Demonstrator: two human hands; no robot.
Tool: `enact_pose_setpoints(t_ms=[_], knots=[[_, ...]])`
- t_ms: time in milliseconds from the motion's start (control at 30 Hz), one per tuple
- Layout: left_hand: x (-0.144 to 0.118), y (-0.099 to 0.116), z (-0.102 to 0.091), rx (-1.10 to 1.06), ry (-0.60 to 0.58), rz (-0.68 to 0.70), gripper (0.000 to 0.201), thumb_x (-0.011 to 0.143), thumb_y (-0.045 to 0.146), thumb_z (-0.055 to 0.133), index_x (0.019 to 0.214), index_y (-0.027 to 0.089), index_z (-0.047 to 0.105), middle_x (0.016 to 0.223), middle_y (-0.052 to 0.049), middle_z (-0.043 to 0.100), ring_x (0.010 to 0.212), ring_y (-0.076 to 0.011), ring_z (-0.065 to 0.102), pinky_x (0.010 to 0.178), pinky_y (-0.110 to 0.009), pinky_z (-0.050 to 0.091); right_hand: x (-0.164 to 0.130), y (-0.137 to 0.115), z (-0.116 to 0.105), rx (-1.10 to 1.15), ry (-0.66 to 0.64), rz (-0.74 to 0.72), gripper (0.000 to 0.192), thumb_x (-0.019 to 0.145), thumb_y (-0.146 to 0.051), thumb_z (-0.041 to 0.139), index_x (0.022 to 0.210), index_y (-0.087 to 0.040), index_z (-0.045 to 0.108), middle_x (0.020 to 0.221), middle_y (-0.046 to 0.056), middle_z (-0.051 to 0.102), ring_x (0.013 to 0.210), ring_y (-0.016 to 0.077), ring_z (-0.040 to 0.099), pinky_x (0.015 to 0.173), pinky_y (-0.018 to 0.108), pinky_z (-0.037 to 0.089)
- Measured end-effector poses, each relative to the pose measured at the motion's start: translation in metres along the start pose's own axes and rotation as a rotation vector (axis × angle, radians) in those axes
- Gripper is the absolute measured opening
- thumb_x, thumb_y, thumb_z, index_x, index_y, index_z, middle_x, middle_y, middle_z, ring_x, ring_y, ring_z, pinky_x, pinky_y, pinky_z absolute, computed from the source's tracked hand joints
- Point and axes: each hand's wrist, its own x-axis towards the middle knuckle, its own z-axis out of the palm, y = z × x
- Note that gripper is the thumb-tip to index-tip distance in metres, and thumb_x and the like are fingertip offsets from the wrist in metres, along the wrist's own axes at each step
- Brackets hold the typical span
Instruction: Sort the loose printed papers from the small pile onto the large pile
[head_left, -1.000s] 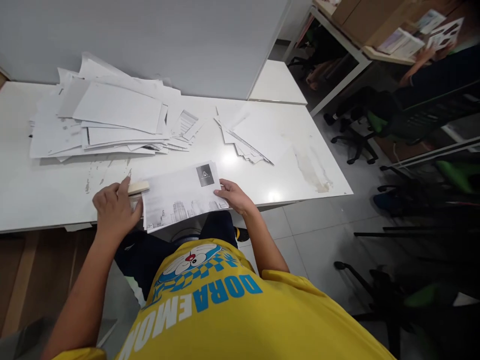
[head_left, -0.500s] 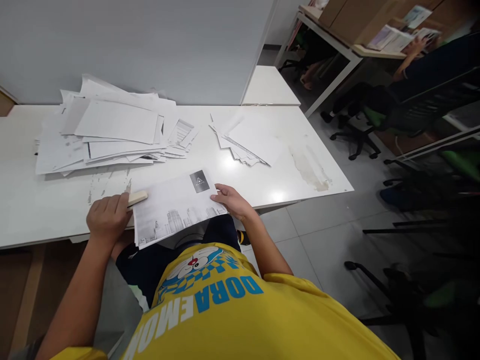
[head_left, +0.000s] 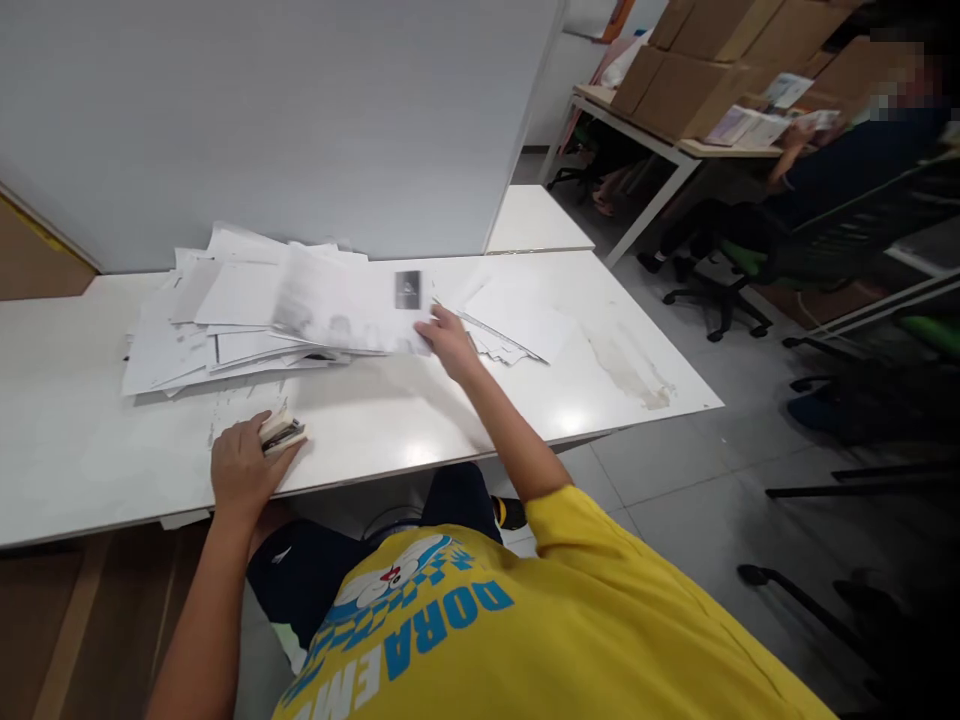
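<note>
Paper, a printed sheet (head_left: 349, 310) with a dark logo, hangs blurred over the loose stack (head_left: 225, 320) at the table's (head_left: 97, 450) far side, pinched at its corner by my right hand (head_left: 448, 342). I judge that so slight a grip could let the sheet slide across the stack and knock its untidy leaves askew. My left hand (head_left: 241, 468) is closed around a small stapler-like tool (head_left: 281, 433) close to the near edge. Bare tabletop lies between the hands; a smaller pile (head_left: 510, 325) sits just right.
</note>
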Motion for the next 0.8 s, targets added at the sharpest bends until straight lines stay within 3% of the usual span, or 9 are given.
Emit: enact_pose_setpoints(t_ms=[67,133,233,300,400,467,533,633,800], knots=[[0.004,0.002,-0.001,-0.012,-0.130,0.140,0.060,0.088,0.058,0.060,0.128,0.013,0.057,0.103,-0.019,0.069,0.096,-0.0329,0.065,0.085,-0.044,0.046,0.038,-0.015,0.045,-0.281,-0.036,-0.008,0.023,0.096,-0.017,0.050,0.118,-0.017,0.055,0.080,-0.003,0.060,0.073,0.0108,0.059,0.073,0.023,0.052],[0.007,0.002,0.000,-0.037,-0.234,0.274,0.062,0.092,0.057,0.053,0.135,0.013,0.053,0.111,-0.020,0.069,0.100,-0.0341,0.065,0.087,-0.045,0.046,0.069,-0.024,0.081,-0.379,-0.057,-0.009,0.025,0.097,-0.015,0.049,0.121,-0.012,0.055,0.091,0.000,0.065,0.081,0.0122,0.063,0.081,0.025,0.054],[0.011,0.001,0.003,-0.040,-0.282,0.365,0.065,0.095,0.058,0.045,0.140,0.012,0.049,0.117,-0.021,0.068,0.102,-0.0353,0.065,0.088,-0.045,0.047,0.089,-0.025,0.086,-0.500,-0.037,-0.045,0.042,0.094,-0.019,0.061,0.131,-0.005,0.050,0.121,0.011,0.065,0.115,0.0210,0.059,0.104,0.034,0.047],[0.013,-0.001,0.004,-0.043,-0.277,0.374,0.065,0.095,0.058,0.045,0.139,0.011,0.051,0.115,-0.020,0.069,0.102,-0.0344,0.066,0.088,-0.044,0.047,0.088,-0.018,0.050,-0.557,0.003,-0.100,0.053,0.093,-0.017,0.062,0.140,-0.005,0.042,0.147,0.015,0.050,0.139,0.0233,0.042,0.118,0.035,0.033],[0.019,-0.001,0.005,-0.109,-0.286,0.382,0.057,0.093,0.055,0.051,0.135,0.017,0.056,0.113,-0.017,0.071,0.101,-0.0320,0.067,0.088,-0.041,0.048,0.077,0.000,-0.036,-0.799,0.145,-0.134,0.060,0.092,-0.019,0.060,0.145,-0.005,0.037,0.165,0.020,0.022,0.153,0.0280,0.019,0.125,0.041,0.014],[0.022,0.001,0.005,-0.146,-0.305,0.382,0.053,0.092,0.054,0.054,0.132,0.020,0.058,0.111,-0.015,0.072,0.102,-0.0324,0.067,0.089,-0.042,0.048,0.068,0.012,-0.090,-1.068,0.231,-0.016,0.066,0.090,-0.029,0.065,0.145,-0.003,0.038,0.162,0.025,0.025,0.151,0.0355,0.020,0.123,0.050,0.017],[0.024,0.002,0.006,-0.157,-0.325,0.366,0.052,0.091,0.055,0.052,0.130,0.021,0.058,0.110,-0.015,0.072,0.102,-0.0344,0.067,0.089,-0.045,0.048,0.057,0.021,-0.128,-1.247,0.218,0.086,0.058,0.094,-0.037,0.061,0.138,-0.003,0.045,0.150,0.027,0.044,0.141,0.0368,0.038,0.113,0.048,0.032],[0.024,0.001,0.008,-0.160,-0.348,0.334,0.052,0.091,0.059,0.049,0.128,0.024,0.057,0.110,-0.014,0.072,0.101,-0.0365,0.066,0.088,-0.048,0.047,0.043,0.026,-0.155,-1.423,0.163,0.051,0.037,0.104,-0.035,0.040,0.122,-0.008,0.057,0.125,0.022,0.065,0.117,0.0304,0.056,0.091,0.037,0.042],[0.023,-0.005,0.014,-0.140,-0.346,0.347,0.055,0.089,0.062,0.045,0.128,0.024,0.056,0.108,-0.014,0.071,0.099,-0.0372,0.065,0.086,-0.049,0.048,0.032,0.024,-0.173,-1.527,0.181,-0.048,0.038,0.107,-0.028,0.026,0.113,-0.014,0.061,0.112,0.018,0.069,0.101,0.0253,0.061,0.075,0.031,0.036]])
